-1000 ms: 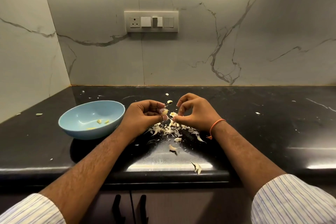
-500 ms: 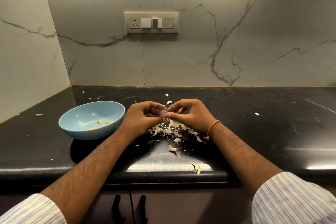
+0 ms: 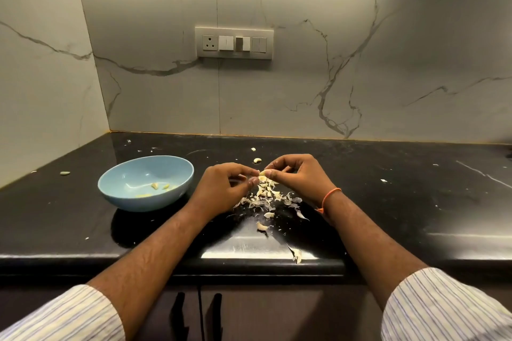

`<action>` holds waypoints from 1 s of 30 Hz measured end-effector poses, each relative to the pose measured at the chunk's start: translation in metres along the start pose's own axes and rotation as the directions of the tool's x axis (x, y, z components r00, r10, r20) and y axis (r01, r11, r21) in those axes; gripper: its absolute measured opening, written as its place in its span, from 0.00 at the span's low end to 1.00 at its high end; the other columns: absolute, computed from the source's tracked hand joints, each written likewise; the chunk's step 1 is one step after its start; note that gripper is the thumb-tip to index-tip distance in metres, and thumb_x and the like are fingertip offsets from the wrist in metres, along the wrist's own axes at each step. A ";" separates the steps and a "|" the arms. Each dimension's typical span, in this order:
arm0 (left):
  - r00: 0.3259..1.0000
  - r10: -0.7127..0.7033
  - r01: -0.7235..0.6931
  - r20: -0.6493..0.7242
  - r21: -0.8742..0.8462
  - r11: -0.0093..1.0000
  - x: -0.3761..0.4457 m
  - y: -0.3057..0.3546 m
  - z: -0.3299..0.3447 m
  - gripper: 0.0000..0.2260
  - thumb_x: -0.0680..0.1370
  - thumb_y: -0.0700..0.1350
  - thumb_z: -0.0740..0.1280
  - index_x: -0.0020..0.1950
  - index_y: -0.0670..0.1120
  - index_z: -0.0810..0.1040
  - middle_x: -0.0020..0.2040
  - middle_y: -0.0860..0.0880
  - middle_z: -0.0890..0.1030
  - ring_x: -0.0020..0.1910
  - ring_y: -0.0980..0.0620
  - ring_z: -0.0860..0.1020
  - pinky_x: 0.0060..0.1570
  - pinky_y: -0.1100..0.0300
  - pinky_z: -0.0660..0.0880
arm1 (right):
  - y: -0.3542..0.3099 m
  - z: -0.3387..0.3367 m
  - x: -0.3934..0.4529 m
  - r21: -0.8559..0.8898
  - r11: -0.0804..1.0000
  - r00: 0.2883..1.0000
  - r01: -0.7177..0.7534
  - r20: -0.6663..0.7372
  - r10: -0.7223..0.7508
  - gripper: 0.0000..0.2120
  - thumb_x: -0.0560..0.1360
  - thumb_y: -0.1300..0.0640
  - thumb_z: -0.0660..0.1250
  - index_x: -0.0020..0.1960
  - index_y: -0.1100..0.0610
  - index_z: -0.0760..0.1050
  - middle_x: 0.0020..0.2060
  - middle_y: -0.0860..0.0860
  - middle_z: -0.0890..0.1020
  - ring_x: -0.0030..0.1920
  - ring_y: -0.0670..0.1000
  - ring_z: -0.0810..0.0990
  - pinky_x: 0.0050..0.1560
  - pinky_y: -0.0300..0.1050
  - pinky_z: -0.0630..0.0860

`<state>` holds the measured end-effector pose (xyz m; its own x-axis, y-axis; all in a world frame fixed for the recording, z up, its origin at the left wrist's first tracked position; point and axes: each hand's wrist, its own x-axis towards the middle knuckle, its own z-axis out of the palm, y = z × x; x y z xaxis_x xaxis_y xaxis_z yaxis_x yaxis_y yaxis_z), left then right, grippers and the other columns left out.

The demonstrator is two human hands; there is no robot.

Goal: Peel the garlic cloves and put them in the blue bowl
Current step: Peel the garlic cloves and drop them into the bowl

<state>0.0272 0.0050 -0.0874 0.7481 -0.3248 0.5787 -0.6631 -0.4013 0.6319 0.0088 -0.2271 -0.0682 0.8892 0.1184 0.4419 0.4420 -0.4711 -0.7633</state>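
Both hands pinch one garlic clove [image 3: 262, 173] between fingertips, left hand [image 3: 221, 185], right hand [image 3: 297, 174]; blue bowl [image 3: 122, 191] left of them on bench [image 3: 388, 202].

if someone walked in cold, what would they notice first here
Both hands meet over the middle of the black counter: the left hand and right hand pinch a garlic clove between fingertips, above a pile of papery skins. To their left sits a blue bowl holding a few peeled cloves.

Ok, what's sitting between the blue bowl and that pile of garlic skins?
In the head view, only the left hand lies between the blue bowl and the skin pile.
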 end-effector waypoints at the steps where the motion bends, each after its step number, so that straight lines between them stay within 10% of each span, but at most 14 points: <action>1: 0.998 0.060 -0.059 -0.018 0.041 0.997 -0.002 0.002 0.001 0.09 0.77 0.49 0.77 0.57 0.52 0.88 0.48 0.57 0.87 0.46 0.61 0.85 0.50 0.58 0.84 | -0.003 0.000 -0.002 0.001 1.000 1.000 -0.006 0.003 0.006 0.05 0.75 0.48 0.79 0.48 0.47 0.88 0.35 0.56 0.84 0.34 0.47 0.74 0.40 0.43 0.75; 12: 0.952 0.291 -0.258 -0.095 0.262 0.930 0.005 0.026 -0.043 0.07 0.77 0.48 0.78 0.54 0.49 0.88 0.45 0.53 0.87 0.42 0.58 0.83 0.45 0.54 0.83 | -0.048 0.008 0.001 -0.017 0.998 0.998 0.055 -0.020 -0.056 0.06 0.74 0.46 0.79 0.46 0.48 0.88 0.33 0.49 0.85 0.33 0.48 0.73 0.38 0.42 0.73; 20: 0.981 0.171 -0.114 -0.095 0.432 0.894 -0.012 0.010 -0.144 0.05 0.77 0.47 0.78 0.52 0.50 0.89 0.47 0.53 0.89 0.42 0.59 0.84 0.48 0.56 0.83 | -0.086 0.085 0.032 -0.023 0.996 0.996 0.083 0.035 -0.082 0.06 0.76 0.51 0.78 0.48 0.54 0.88 0.27 0.36 0.79 0.28 0.40 0.70 0.34 0.31 0.68; 30: 0.997 0.076 -0.045 -0.032 0.555 0.830 -0.039 -0.011 -0.178 0.08 0.80 0.39 0.72 0.57 0.47 0.88 0.52 0.50 0.89 0.49 0.52 0.86 0.55 0.55 0.82 | -0.118 0.131 0.042 -0.213 0.970 0.988 0.119 0.121 -0.095 0.08 0.76 0.58 0.76 0.55 0.54 0.88 0.43 0.43 0.86 0.35 0.30 0.78 0.40 0.23 0.69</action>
<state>0.0003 0.1745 -0.0249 0.6946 -0.3269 0.6409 -0.5696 -0.7940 0.2123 0.0095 -0.0521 -0.0209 0.8510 0.2671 0.4521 0.5095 -0.6286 -0.5876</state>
